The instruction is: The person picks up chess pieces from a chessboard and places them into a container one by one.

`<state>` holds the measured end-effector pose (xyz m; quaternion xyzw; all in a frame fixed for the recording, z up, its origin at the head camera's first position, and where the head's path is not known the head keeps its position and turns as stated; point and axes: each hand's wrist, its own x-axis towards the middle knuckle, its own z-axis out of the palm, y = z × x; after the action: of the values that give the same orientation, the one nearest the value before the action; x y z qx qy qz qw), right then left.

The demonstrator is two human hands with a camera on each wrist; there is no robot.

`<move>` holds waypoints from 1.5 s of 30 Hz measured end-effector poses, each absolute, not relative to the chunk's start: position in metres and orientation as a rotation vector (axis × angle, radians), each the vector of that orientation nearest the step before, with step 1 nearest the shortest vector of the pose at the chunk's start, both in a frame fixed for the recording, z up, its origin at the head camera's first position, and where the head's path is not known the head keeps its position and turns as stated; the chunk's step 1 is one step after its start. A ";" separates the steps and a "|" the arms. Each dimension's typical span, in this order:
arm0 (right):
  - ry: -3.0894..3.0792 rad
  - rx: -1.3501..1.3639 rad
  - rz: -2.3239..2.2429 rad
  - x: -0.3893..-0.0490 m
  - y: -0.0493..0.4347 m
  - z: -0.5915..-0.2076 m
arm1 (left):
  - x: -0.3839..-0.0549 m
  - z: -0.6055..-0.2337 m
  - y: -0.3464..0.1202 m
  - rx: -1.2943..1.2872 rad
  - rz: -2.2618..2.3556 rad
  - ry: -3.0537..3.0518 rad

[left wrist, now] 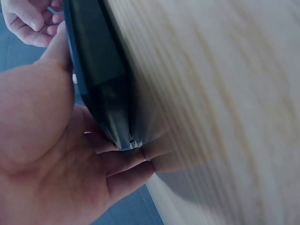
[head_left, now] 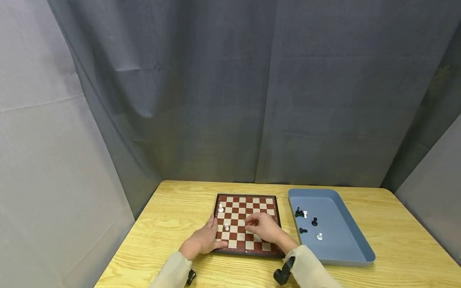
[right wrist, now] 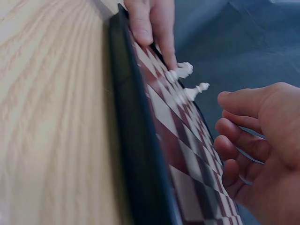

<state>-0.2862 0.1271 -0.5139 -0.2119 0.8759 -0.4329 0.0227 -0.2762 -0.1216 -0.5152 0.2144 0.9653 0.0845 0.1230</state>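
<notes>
A folding chessboard (head_left: 239, 234) with red-brown and cream squares lies on the table. My left hand (head_left: 205, 238) holds its near left corner, thumb over the front rim and fingers along the left side, as the left wrist view also shows. Two white chess pieces stand on the board's left side: one chess piece (head_left: 221, 208) towards the far corner, another chess piece (head_left: 227, 227) nearer, beside the left fingers. Over the right half hovers my right hand (head_left: 264, 227), its fingers loosely bent. In the right wrist view nothing shows between those fingers (right wrist: 229, 126).
A blue-grey tray (head_left: 342, 224) sits right of the board, close to the right forearm. Inside are several black and white chess pieces, among them a black piece (head_left: 315, 222) and a white piece (head_left: 319, 237). Grey curtains (head_left: 223, 120) hang behind the wooden table (head_left: 151, 224).
</notes>
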 end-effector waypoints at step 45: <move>2.968 -0.834 -1.023 -0.296 0.065 -0.538 | -0.274 -0.515 -0.123 0.684 0.156 2.859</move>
<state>-0.2956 0.0651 -0.5385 -0.2565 0.9124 -0.3145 -0.0534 -0.2735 -0.1229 -0.5151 0.2311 0.9665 0.0527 0.0988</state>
